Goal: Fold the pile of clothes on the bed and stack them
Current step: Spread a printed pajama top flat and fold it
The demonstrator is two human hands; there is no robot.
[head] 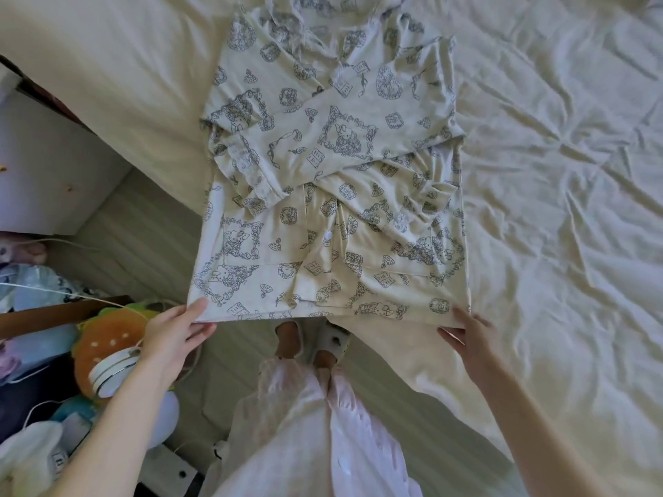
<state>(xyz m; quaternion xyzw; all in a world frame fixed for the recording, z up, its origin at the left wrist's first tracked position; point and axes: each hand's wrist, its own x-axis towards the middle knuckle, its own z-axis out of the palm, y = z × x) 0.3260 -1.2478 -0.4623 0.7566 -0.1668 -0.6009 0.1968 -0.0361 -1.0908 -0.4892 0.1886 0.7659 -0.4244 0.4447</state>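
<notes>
— Your pale pink clothing (315, 435) is filling the bottom of the head view, nearest the lens, and below the shirt hem your feet in slippers (328, 344) are standing on the floor beside the bed.

— And my hands?

— Your left hand (177, 333) is pinching the near left corner of the printed pyjama shirt (333, 181), thumb lying on top of the hem and fingers curling underneath. Your right hand (470, 335) is gripping the near right corner, fingertips pressing on the fabric; how the thumb is lying there I cannot tell.

— Where is the shirt sitting?

— It is lying spread on the cream bedsheet (556, 156), its hem hanging just over the bed's edge towards you. Both sleeves are lying crossed over the front, the left one ending near the left side seam. More of the same printed fabric is bunching at the far end.

— Anything else around?

— To your left, on the floor, an orange plush toy (107, 338) is sitting among other soft toys, with white headphones (111, 374) resting against it.
</notes>
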